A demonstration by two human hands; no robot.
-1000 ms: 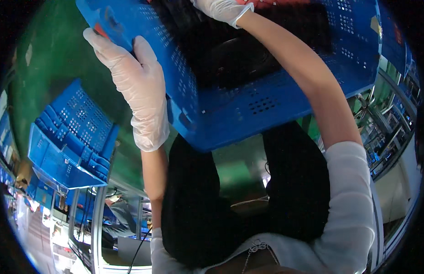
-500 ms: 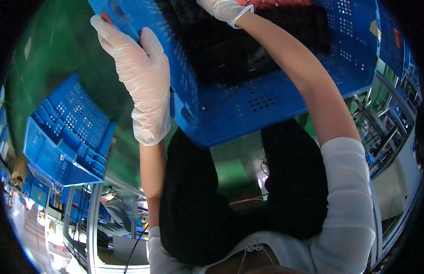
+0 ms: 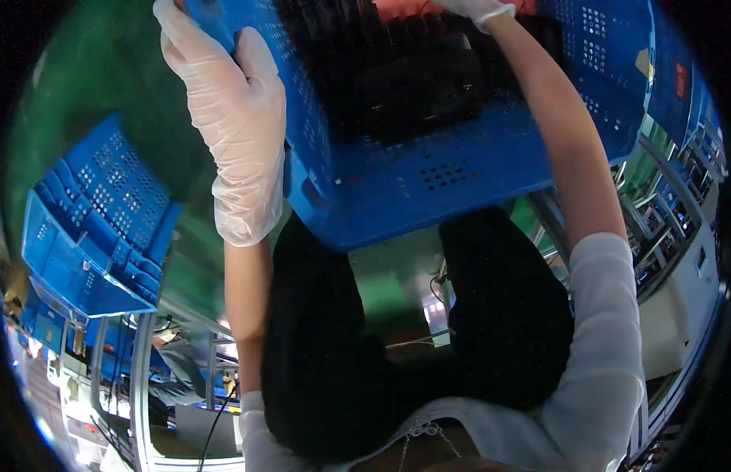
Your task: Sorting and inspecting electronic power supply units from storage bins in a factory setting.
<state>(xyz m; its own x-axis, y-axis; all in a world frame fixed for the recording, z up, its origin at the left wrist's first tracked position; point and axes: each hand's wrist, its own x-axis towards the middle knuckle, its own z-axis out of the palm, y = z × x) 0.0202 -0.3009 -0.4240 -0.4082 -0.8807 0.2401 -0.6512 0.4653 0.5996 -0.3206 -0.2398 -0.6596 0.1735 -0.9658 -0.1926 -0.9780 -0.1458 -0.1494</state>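
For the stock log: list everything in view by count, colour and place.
Big crate: 1, blue, top centre
Dark parts: count unclear, black, inside big crate
Red material: count unclear, red, top edge
Side crates: count unclear, blue, left
Far crate: 1, blue, upper right
Floor: 1, green, beneath
Metal frames: several, silver, both sides
Cables: several, black, lower left
Another person: 1, grey-clad, lower left
Legs: 2, black, centre
Sleeves: 2, white, bottom
Left hand: 1, white-gloved, at big crate's left wall
Right hand: 1, white-gloved, top edge
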